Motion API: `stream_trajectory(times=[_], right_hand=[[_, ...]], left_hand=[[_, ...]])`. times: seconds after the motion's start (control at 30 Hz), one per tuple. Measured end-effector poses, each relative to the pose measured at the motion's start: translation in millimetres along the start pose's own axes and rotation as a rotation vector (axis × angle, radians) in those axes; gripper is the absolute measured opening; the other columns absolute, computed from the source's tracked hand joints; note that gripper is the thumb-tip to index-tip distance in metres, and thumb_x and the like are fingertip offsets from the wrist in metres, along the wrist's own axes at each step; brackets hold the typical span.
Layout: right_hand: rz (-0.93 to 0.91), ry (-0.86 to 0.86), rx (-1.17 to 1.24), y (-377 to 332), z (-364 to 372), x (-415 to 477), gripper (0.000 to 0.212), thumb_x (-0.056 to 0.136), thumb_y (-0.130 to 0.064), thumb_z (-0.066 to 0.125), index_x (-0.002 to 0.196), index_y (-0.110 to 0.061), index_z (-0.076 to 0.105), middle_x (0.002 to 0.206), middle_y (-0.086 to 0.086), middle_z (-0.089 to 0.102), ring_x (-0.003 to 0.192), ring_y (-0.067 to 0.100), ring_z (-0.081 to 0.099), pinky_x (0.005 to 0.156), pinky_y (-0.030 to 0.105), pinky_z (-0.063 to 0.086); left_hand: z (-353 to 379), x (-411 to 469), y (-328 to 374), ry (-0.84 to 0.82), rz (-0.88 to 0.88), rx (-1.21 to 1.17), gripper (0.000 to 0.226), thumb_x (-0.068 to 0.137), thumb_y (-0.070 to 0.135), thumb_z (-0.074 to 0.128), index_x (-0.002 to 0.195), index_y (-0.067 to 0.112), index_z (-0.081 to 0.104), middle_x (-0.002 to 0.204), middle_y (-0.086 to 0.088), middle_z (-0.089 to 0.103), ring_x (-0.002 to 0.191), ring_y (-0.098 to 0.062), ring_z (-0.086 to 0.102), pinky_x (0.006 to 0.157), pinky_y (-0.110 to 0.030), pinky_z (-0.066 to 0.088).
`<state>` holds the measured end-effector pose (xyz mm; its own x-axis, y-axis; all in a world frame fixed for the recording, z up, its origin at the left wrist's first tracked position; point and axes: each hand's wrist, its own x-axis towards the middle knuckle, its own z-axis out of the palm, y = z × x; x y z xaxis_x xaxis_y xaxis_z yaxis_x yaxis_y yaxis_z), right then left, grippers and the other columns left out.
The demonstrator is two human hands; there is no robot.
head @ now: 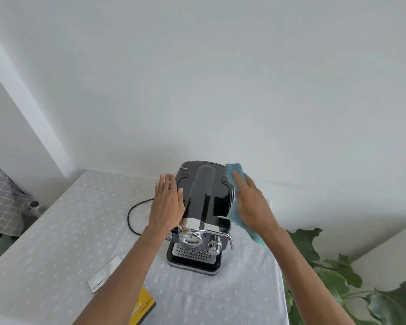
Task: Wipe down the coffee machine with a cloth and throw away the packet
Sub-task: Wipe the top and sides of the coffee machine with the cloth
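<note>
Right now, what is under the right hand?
Under the right hand lies a blue cloth, pressed against the right side of the black coffee machine. The machine's surface beneath the cloth is covered and cannot be seen.

Single head cam, wide-angle, looking fwd and down, close over table

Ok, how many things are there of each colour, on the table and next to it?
Black: 1, the coffee machine with its cord
Blue: 1, the cloth
White: 1, the packet
Yellow: 1, the box
Green: 1, the plant beside the table
Total: 5
</note>
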<state>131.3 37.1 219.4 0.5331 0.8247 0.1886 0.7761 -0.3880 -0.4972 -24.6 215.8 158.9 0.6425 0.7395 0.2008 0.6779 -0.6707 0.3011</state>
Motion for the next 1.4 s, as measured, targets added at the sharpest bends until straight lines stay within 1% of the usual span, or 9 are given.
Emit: stream_trajectory(times=[0.1,0.17,0.23,0.4,0.53,0.73,1.03,1.3,1.4], right_hand=[[0.018,-0.202,-0.272,-22,19,23,0.058,0.089,0.012,0.043,0.143,-0.007,0.041,0.153,0.022,0.030,0.113,0.044,0.057,0.071,0.041,0.045],[-0.003,-0.267,-0.381,-32,25,29,0.046,0.089,0.012,0.049,0.131,-0.003,0.048,0.142,0.023,0.035,0.129,0.042,0.045,0.076,0.045,0.048],[-0.015,-0.287,-0.433,-36,28,31,0.043,0.089,0.012,0.052,0.130,-0.001,0.050,0.137,0.023,0.040,0.132,0.042,0.038,0.085,0.044,0.048],[-0.062,-0.314,-0.399,-41,27,17,0.045,0.086,0.013,0.048,0.129,-0.002,0.050,0.124,0.013,0.045,0.118,0.032,0.043,0.076,0.031,0.037],[-0.033,-0.392,-0.367,-51,21,-6,0.058,0.082,0.014,0.044,0.135,-0.008,0.050,0.136,0.012,0.041,0.122,0.033,0.044,0.086,0.041,0.051],[0.023,-0.450,-0.363,-64,17,-26,0.067,0.088,0.014,0.045,0.149,-0.013,0.042,0.153,0.012,0.032,0.129,0.034,0.046,0.095,0.040,0.047],[0.098,-0.367,-0.352,-46,34,33,0.034,0.082,0.015,0.043,0.106,-0.006,0.056,0.107,0.007,0.044,0.110,0.030,0.046,0.078,0.040,0.046],[0.090,-0.390,-0.267,-71,26,-40,0.065,0.093,0.013,0.042,0.148,-0.020,0.044,0.153,0.004,0.032,0.124,0.029,0.050,0.098,0.042,0.050],[0.069,-0.316,-0.200,-74,36,-50,0.068,0.098,0.009,0.041,0.156,-0.024,0.032,0.165,-0.001,0.015,0.146,0.028,0.031,0.108,0.037,0.043]], left_hand=[[0,-2,-2,0.001,0.009,-0.013,0.057,0.106,0.028,0.019,0.154,-0.002,0.013,0.163,-0.017,0.016,0.153,-0.028,0.005,0.125,-0.040,0.008],[1,-2,-3,0.010,0.022,-0.021,0.056,0.105,0.025,0.020,0.154,-0.002,0.014,0.163,-0.017,0.017,0.153,-0.028,0.005,0.125,-0.040,0.009],[1,-2,-3,0.015,0.026,-0.038,0.055,0.105,0.024,0.020,0.154,-0.002,0.014,0.162,-0.017,0.018,0.153,-0.029,0.005,0.125,-0.041,0.010],[3,0,-6,0.023,0.042,-0.063,0.055,0.104,0.024,0.020,0.151,-0.003,0.019,0.160,-0.018,0.024,0.152,-0.032,0.008,0.124,-0.044,0.017],[3,-1,-6,0.030,0.055,-0.077,0.057,0.102,0.026,0.017,0.151,-0.003,0.019,0.160,-0.019,0.025,0.152,-0.032,0.010,0.123,-0.045,0.018],[4,-2,-7,0.035,0.068,-0.059,0.057,0.104,0.025,0.020,0.153,-0.004,0.016,0.161,-0.020,0.021,0.152,-0.032,0.010,0.124,-0.042,0.014],[1,-3,-9,-0.010,0.084,-0.064,0.059,0.105,0.027,0.017,0.154,-0.003,0.008,0.163,-0.019,0.010,0.153,-0.030,0.003,0.125,-0.039,0.005],[-2,0,-12,-0.053,0.088,-0.170,0.058,0.105,0.027,0.017,0.155,-0.001,0.004,0.164,-0.017,0.006,0.153,-0.027,0.000,0.125,-0.037,0.002],[-5,5,-14,-0.102,0.082,-0.277,0.056,0.106,0.025,0.017,0.155,0.001,0.003,0.165,-0.013,0.003,0.153,-0.023,-0.004,0.125,-0.035,0.000]])
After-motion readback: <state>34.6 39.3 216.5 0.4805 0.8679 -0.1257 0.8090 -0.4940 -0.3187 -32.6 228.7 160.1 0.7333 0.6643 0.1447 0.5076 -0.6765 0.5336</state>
